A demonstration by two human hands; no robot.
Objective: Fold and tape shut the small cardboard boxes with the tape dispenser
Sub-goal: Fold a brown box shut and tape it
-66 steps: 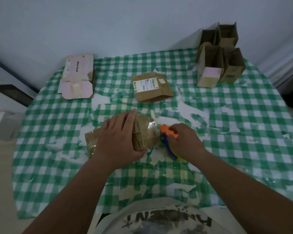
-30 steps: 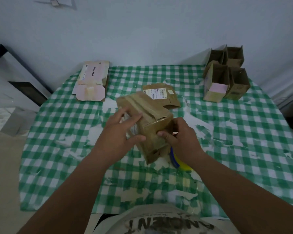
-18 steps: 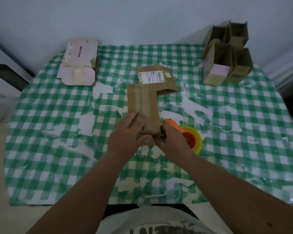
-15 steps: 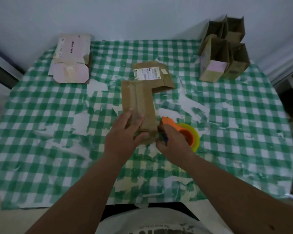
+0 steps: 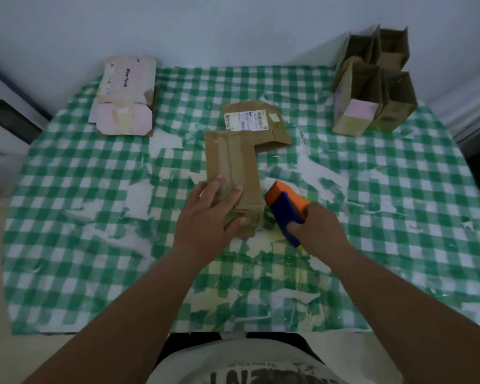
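From the head view, I saw my left hand (image 5: 205,220) resting on the near end of the box (image 5: 233,173), fingers laid fairly straight across its top and the thumb hooked round the near end. The box lay flat at the middle of the table (image 5: 67,217), its far corner overlapping a flattened box with a label (image 5: 257,123). My right hand (image 5: 320,231) gripped the dispenser (image 5: 286,206) by its blue handle, fingers curled tight, the orange head just beside the box's right edge. Four opened boxes (image 5: 372,87) stood at the far right; a pink flat carton (image 5: 125,98) lay far left.
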